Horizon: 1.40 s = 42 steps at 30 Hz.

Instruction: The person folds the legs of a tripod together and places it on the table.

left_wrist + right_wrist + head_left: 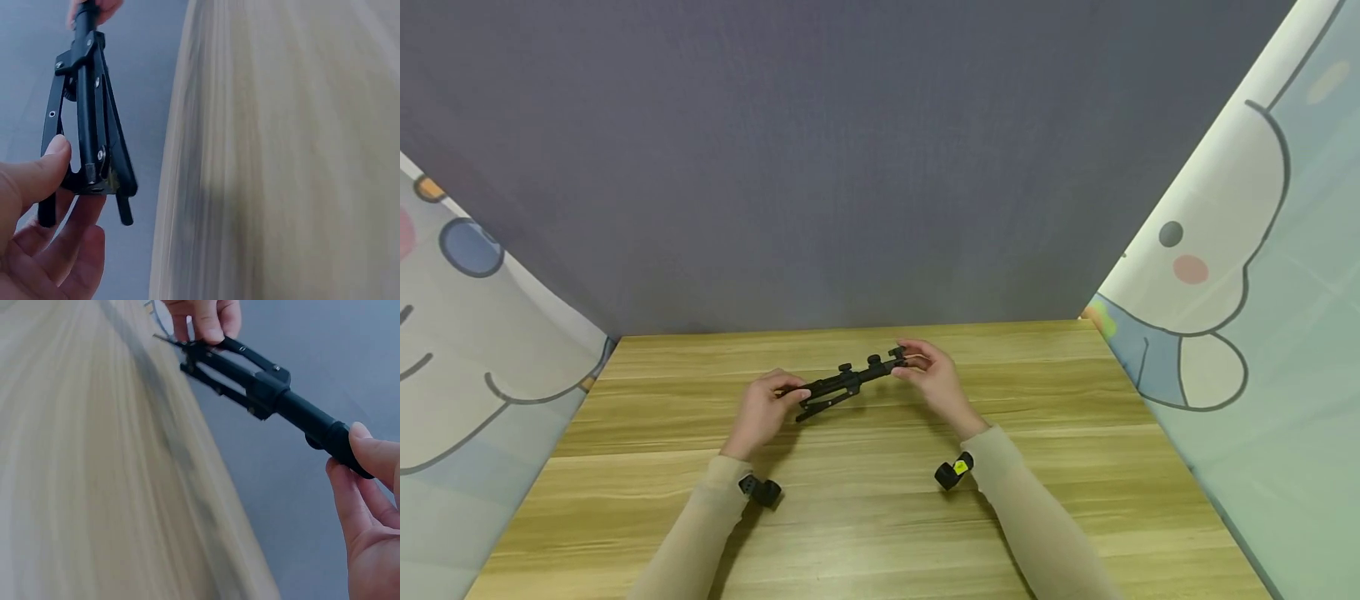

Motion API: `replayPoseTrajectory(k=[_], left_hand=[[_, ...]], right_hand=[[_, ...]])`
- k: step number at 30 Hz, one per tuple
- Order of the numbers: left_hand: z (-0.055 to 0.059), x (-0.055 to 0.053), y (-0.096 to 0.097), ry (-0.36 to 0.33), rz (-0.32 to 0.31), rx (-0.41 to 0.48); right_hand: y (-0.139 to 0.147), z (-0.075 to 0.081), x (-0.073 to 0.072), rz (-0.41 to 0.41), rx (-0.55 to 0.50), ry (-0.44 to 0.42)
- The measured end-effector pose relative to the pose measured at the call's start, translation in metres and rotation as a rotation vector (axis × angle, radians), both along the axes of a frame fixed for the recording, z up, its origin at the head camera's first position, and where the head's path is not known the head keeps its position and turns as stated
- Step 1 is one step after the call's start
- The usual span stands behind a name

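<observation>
A small black tripod point(852, 381) is held nearly level over the table, its legs partly folded along the centre tube. My left hand point(763, 408) pinches the leg end; in the left wrist view the thumb presses one leg point(55, 112) while the fingers curl beneath. At the opposite end, my right hand point(938, 385) grips the head. The right wrist view has the thumb and fingers point(350, 500) closed round the end of the tube point(306, 419). Knobs point(874, 360) stick up along the tripod's upper side in the head view.
The wood-grain table point(865, 500) spreads beneath both arms. Behind it rises a dark grey panel point(850, 167). Cartoon-printed cloths hang at the left point(475, 350) and right point(1300, 333). Each wrist carries a small black camera, one on the left point(763, 490) and one on the right point(951, 475).
</observation>
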State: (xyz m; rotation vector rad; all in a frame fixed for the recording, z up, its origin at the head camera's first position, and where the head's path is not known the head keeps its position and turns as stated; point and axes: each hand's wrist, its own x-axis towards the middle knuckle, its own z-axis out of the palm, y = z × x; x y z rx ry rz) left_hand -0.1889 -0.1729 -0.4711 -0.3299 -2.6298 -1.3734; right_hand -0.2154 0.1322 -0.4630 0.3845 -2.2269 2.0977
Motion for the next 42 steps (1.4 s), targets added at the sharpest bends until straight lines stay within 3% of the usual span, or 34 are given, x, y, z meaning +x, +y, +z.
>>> replayPoseTrajectory(k=[15,23,30,35,42], left_hand=[[-0.003,-0.022,0.028,-0.127,-0.063,0.161],[-0.011,-0.034,0.044,-0.218,-0.079,0.245],[-0.022,-0.039,0.05,-0.241,-0.082,0.261],[-0.029,-0.041,0.052,-0.248,-0.086,0.253],[-0.026,-0.043,0.053,-0.259,-0.1,0.211]], right_hand=[[0.044,-0.024,-0.003,0.035,0.005,-0.101],[0.059,-0.028,-0.004,-0.015,0.148,-0.155],[0.062,-0.034,-0.005,-0.063,0.313,-0.104],[0.064,-0.041,-0.004,-0.064,0.347,-0.106],[0.065,-0.041,-0.005,-0.049,0.361,-0.114]])
